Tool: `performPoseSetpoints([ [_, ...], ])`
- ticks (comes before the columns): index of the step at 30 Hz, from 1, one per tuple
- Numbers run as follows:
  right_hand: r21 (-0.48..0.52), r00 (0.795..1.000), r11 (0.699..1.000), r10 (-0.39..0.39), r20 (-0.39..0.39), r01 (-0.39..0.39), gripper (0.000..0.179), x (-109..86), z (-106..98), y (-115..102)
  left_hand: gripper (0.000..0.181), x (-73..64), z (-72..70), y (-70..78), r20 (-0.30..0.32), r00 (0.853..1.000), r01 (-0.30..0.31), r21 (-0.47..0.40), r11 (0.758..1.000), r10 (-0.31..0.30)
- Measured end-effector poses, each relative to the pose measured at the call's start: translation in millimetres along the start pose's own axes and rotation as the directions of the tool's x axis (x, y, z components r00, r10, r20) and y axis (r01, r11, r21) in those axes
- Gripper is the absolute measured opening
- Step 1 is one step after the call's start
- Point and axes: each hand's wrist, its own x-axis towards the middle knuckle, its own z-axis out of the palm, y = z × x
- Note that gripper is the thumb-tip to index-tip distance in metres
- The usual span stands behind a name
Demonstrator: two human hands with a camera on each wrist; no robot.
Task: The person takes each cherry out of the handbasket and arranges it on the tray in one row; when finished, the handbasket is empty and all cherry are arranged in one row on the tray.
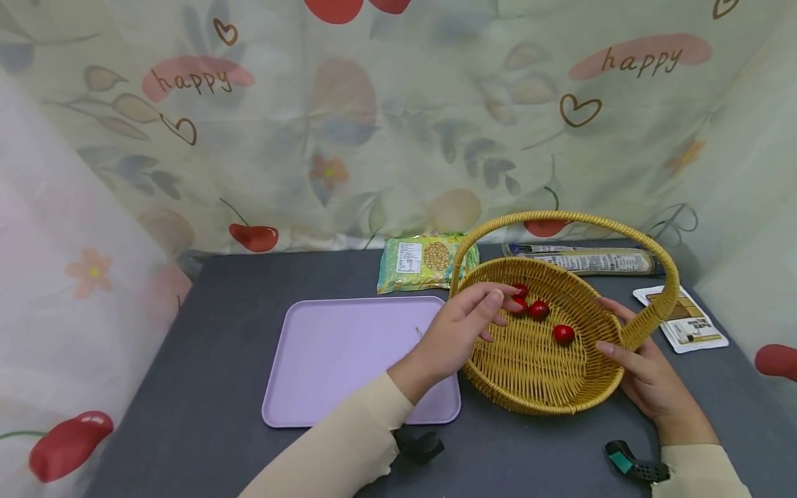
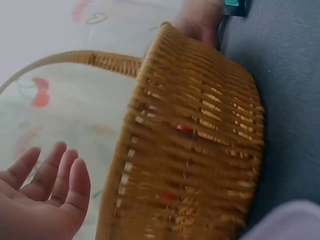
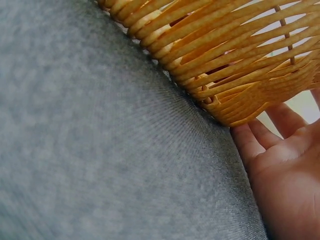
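A yellow wicker basket [image 1: 529, 366] with a tall arched handle leans slightly on the dark table. Several red cherries [image 1: 539, 310] lie inside it; glimpses of red show through the weave in the left wrist view. My left hand [image 1: 457, 325] hovers over the basket's left rim, fingers loosely bent and holding nothing. In the left wrist view its fingers [image 2: 45, 175] stand apart from the wicker wall. My right hand [image 1: 654, 380] grips the basket's right side below the handle, thumb on the rim. The right wrist view shows that hand's fingers [image 3: 250, 137] against the basket's underside.
Left of the basket lies a lilac tray [image 1: 349, 363], partly covered by the left arm; a thin stem [image 1: 419, 333] shows on it. Behind are a green-yellow food packet [image 1: 411, 264] and a long dark package [image 1: 598, 261]. A white-brown packet [image 1: 685, 321] lies at right.
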Motion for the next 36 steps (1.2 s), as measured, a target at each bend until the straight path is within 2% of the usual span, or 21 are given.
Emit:
performPoseSetpoints([
  [6,0.006,1.0,1.0,0.004,0.004,-0.005,0.072,0.8,0.1,0.2,0.045,27.7,20.3,1.4,0.065,0.996,0.065,0.058,0.996,-0.069],
  [12,-0.007,1.0,1.0,0.015,0.005,-0.015,0.07,0.6,-2.5,0.5,0.049,54.3,36.1,-1.6,0.102,0.98,0.157,0.119,0.98,-0.169],
  [15,-0.01,1.0,1.0,0.013,0.006,-0.013,0.07,0.2,-3.3,0.4,0.051,65.8,42.5,-5.1,0.099,0.966,0.221,0.166,0.961,-0.239],
  [19,-0.013,1.0,1.0,0.0,0.016,0.0,0.07,-0.2,-2.9,0.1,0.054,76.2,50.0,-11.1,0.106,0.938,0.302,0.211,0.93,-0.329],
  [24,-0.01,1.0,1.0,-0.017,0.025,0.018,0.069,-1.1,-2.0,0.2,0.051,82.9,57.3,-22.9,0.092,0.914,0.366,0.23,0.902,-0.395],
  [27,-0.001,0.999,1.0,-0.031,0.032,0.031,0.07,-1.2,-2.0,0.8,0.04,86.1,59.3,-33.1,0.094,0.915,0.344,0.321,0.882,-0.391],
  [29,0.006,0.999,0.999,-0.039,0.036,0.039,0.07,-0.9,-2.2,1.0,0.037,88.8,59.7,-39.7,0.126,0.918,0.298,0.408,0.863,-0.377],
  [31,0.008,0.998,0.999,-0.042,0.037,0.042,0.07,-0.8,-2.4,1.1,0.04,91.3,59.8,-44.6,0.177,0.915,0.231,0.505,0.831,-0.362],
  [33,0.009,0.998,0.999,-0.044,0.045,0.044,0.07,-0.7,-2.4,1.1,0.045,93.3,60.8,-48.7,0.235,0.901,0.175,0.573,0.8,-0.365],
  [36,0.001,0.998,0.999,-0.048,0.045,0.048,0.071,-0.8,-2.5,0.7,0.053,94.9,64.1,-52.3,0.324,0.866,0.086,0.654,0.752,-0.381],
])
